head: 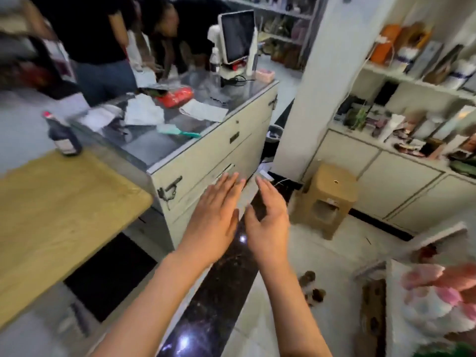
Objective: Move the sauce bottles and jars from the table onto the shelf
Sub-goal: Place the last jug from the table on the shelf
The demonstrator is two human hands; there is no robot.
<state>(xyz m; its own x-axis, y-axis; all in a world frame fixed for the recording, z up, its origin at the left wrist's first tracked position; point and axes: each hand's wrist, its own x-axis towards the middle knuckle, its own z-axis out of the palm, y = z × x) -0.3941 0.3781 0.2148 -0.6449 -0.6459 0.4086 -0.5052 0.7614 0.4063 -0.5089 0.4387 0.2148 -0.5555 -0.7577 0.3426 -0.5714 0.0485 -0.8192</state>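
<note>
You're holding left hand (211, 215) and right hand (268, 217) mid-frame, fingers straight, carrying nothing. Dark sauce bottle (63, 134) sitting upper left on wooden table (64, 215); shelf (412, 78) waiting upper right.

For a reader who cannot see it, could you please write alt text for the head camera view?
Two empty hands, left hand and right hand, reach forward with fingers relaxed over a dark floor strip. At left, one dark sauce bottle with a red cap stands at the far corner of a wooden table, beside a cluttered glass-topped counter. Stocked white shelves stand at right.
</note>
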